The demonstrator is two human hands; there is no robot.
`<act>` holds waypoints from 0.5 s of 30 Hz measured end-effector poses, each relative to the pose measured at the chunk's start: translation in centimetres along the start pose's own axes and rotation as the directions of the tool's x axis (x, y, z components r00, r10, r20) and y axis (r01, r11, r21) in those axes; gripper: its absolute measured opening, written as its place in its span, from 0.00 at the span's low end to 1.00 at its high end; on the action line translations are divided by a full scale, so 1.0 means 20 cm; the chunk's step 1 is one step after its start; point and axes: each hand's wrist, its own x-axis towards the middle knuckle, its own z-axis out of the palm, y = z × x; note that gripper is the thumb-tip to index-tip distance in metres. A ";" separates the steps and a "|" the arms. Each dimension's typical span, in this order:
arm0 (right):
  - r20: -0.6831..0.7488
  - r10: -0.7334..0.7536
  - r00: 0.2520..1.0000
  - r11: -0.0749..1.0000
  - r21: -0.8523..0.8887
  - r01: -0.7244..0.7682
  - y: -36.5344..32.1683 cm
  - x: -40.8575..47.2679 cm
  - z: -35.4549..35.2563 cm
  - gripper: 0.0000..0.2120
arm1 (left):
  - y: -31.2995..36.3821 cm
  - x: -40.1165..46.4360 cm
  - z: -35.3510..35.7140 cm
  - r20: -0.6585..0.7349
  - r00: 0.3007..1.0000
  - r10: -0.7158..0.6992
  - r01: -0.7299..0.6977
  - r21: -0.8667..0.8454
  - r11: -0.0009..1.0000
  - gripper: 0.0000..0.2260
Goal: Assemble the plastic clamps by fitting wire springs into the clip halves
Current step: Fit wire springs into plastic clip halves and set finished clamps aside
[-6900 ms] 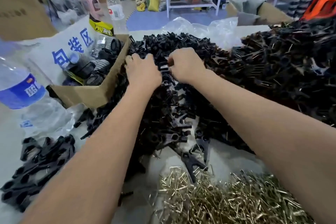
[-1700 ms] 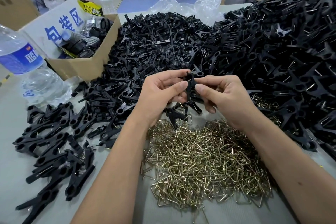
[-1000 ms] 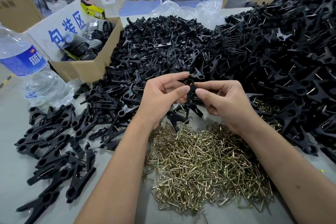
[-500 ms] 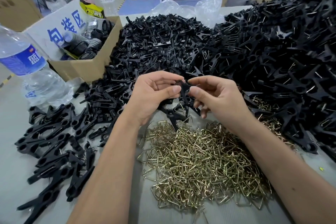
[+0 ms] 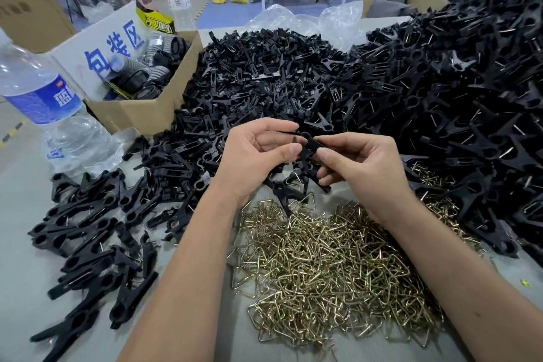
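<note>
Black plastic clip halves (image 5: pixel 309 145) are held between both hands above the table. My left hand (image 5: pixel 255 159) pinches them from the left with thumb and fingers. From the right, my right hand (image 5: pixel 357 167) pinches the same halves. Whether a spring sits in them is hidden by my fingers. Below my hands spreads a pile of brass-coloured wire springs (image 5: pixel 329 267). Behind lies a large heap of loose black clip halves (image 5: pixel 273 82), and a second heap of clamps with springs (image 5: pixel 470 91) rises at the right.
Assembled black clamps (image 5: pixel 88 232) lie at the left front. A cardboard box (image 5: pixel 138 114) with dark parts stands at the back left. A water bottle (image 5: pixel 50 109) lies at the left edge, and clear plastic bags (image 5: pixel 299 20) sit behind the heaps.
Earlier both hands reached into the far heap; they have since drawn back with clip halves. Over the last second they stay together above the springs, turning the halves slightly.
</note>
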 end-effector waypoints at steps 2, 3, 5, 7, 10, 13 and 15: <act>0.009 -0.006 1.000 1.000 -0.020 0.006 0.00 0.00 0.01 0.09 | 0.00 0.00 0.00 -0.006 1.000 0.003 -0.003 0.029 1.000 0.16; 0.010 -0.008 1.000 1.000 -0.024 0.008 0.00 0.00 0.01 0.09 | 0.00 0.00 0.00 -0.009 1.000 0.005 -0.005 0.044 0.999 0.16; 0.011 -0.006 1.000 1.000 -0.020 0.007 0.01 0.00 0.01 0.09 | 0.00 0.00 0.00 -0.013 1.000 0.007 -0.006 0.061 0.998 0.16; 0.016 0.002 1.000 1.000 -0.008 -0.002 0.01 0.00 0.01 0.09 | 0.00 0.00 0.00 -0.010 1.000 0.005 -0.004 0.061 0.998 0.15; 0.025 0.013 1.000 1.000 0.001 -0.013 0.01 0.00 0.01 0.09 | 0.01 -0.01 0.00 -0.008 1.000 -0.002 0.002 0.059 0.998 0.14; 0.037 0.022 0.999 1.000 0.020 -0.022 0.01 0.00 0.01 0.09 | 0.01 -0.01 0.00 -0.013 1.000 -0.005 0.006 0.060 0.998 0.14; 0.016 0.007 1.000 0.999 0.034 -0.008 0.01 0.00 0.01 0.09 | 0.02 -0.02 0.01 -0.021 1.000 0.017 -0.016 0.080 0.997 0.12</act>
